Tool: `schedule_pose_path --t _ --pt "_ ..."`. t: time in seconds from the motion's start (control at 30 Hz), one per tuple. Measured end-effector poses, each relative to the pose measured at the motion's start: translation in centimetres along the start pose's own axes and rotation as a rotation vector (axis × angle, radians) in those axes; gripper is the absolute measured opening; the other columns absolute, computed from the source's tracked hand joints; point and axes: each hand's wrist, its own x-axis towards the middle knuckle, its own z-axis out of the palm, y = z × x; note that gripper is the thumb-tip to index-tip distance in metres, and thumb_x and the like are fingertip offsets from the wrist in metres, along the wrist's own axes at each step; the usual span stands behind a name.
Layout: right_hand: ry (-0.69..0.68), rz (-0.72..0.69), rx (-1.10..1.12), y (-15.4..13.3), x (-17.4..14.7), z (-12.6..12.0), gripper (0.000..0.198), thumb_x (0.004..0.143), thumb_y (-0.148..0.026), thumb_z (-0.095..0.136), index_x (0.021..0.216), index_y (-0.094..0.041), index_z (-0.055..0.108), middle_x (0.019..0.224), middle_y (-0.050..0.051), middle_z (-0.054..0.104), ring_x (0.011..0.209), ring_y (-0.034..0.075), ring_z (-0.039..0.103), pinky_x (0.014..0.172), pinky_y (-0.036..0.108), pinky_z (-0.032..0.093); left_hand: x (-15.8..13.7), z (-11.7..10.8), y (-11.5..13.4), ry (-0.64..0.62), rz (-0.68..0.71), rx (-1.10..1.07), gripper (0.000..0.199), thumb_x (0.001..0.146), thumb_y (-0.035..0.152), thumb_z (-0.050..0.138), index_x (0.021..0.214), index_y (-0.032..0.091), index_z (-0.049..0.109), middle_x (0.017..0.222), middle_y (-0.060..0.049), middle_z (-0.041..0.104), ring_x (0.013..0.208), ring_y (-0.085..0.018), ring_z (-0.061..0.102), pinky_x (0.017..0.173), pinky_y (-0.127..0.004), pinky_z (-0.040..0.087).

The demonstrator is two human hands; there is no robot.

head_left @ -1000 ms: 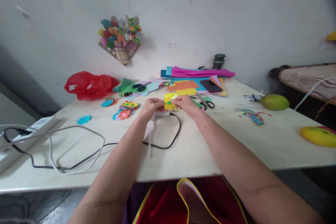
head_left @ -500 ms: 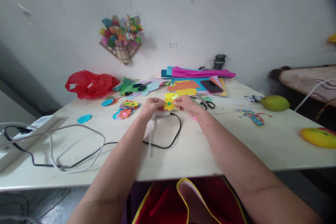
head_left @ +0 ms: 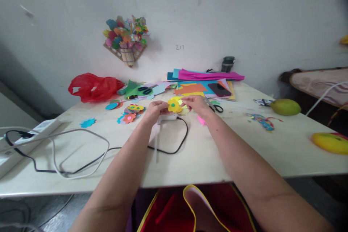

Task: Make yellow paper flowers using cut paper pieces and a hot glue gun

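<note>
A yellow paper flower (head_left: 172, 105) with a green centre is pinched at its left edge by my left hand (head_left: 155, 111), over the middle of the table. The thumb and fingers of my right hand (head_left: 196, 103) are closed at a small pale yellow piece (head_left: 180, 102) beside the flower's right side. Below the hands lies a white glue gun (head_left: 169, 117) with a black cord, partly hidden. A bright pink piece (head_left: 201, 119) rests by my right wrist. Scissors (head_left: 216, 107) lie just beyond that wrist.
Cut paper flowers (head_left: 129, 117) and a blue flower (head_left: 87, 122) lie to the left. Coloured sheets (head_left: 190, 89), a phone (head_left: 219, 89) and a red bag (head_left: 94, 87) are at the back. A power strip (head_left: 29, 145) with cables sits left; a mango (head_left: 285, 107) lies right.
The yellow flower has shifted slightly left with my left hand. My right fingers have drawn back from its petals and are now at the pale piece. More of the pink piece shows.
</note>
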Motion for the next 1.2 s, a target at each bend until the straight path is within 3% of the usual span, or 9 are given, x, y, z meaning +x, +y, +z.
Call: schedule_pose_path --t 0.2,0.47,0.83,1.03,1.2 --pt "-0.021 -0.136 -0.011 -0.4 -0.3 0.9 0.018 0.059 -0.027 0.068 0.073 -0.015 0.064 0.068 0.001 0.063 0.061 0.01 0.054 0.053 0.022 0.041 -0.1 0.2 0.0 -0.016 -0.025 -0.1 0.02 0.058 0.024 0.068 0.068 0.011 0.057 0.057 -0.005 0.064 0.054 -0.015 0.062 0.056 -0.026 0.051" --pt "-0.074 -0.145 -0.026 0.7 0.1 1.6 0.02 0.056 -0.025 0.069 0.073 -0.014 0.067 0.071 0.003 0.065 0.064 0.012 0.056 0.067 0.029 0.045 0.0 0.4 -0.2 -0.026 -0.013 -0.112 0.019 0.057 0.023 0.068 0.068 0.011 0.057 0.059 -0.004 0.063 0.055 -0.014 0.062 0.057 -0.027 0.052" --pt "-0.049 -0.208 -0.071 0.7 0.2 1.7 0.018 0.059 -0.028 0.067 0.073 -0.016 0.065 0.073 0.003 0.064 0.068 0.014 0.057 0.067 0.03 0.045 0.1 0.7 -0.2 -0.036 -0.004 -0.153 0.019 0.057 0.022 0.067 0.067 0.011 0.056 0.064 -0.004 0.064 0.06 -0.014 0.062 0.063 -0.032 0.054" --pt "-0.06 -0.109 0.032 0.2 -0.3 1.5 0.034 0.064 -0.035 0.065 0.093 -0.018 0.059 0.078 0.001 0.061 0.061 0.01 0.052 0.056 0.024 0.042 -0.1 0.9 -0.1 -0.017 0.008 -0.129 0.019 0.055 0.022 0.068 0.065 0.011 0.056 0.061 -0.004 0.063 0.057 -0.014 0.061 0.059 -0.029 0.053" --pt "-0.128 -0.012 0.002 0.4 -0.6 2.0 0.03 0.063 -0.045 0.064 0.064 -0.015 0.055 0.057 -0.003 0.05 0.052 0.008 0.044 0.05 0.022 0.036 -0.2 1.1 -0.1 -0.056 0.026 -0.053 0.022 0.056 0.026 0.069 0.068 0.01 0.058 0.059 -0.003 0.063 0.053 -0.015 0.061 0.058 -0.028 0.051"
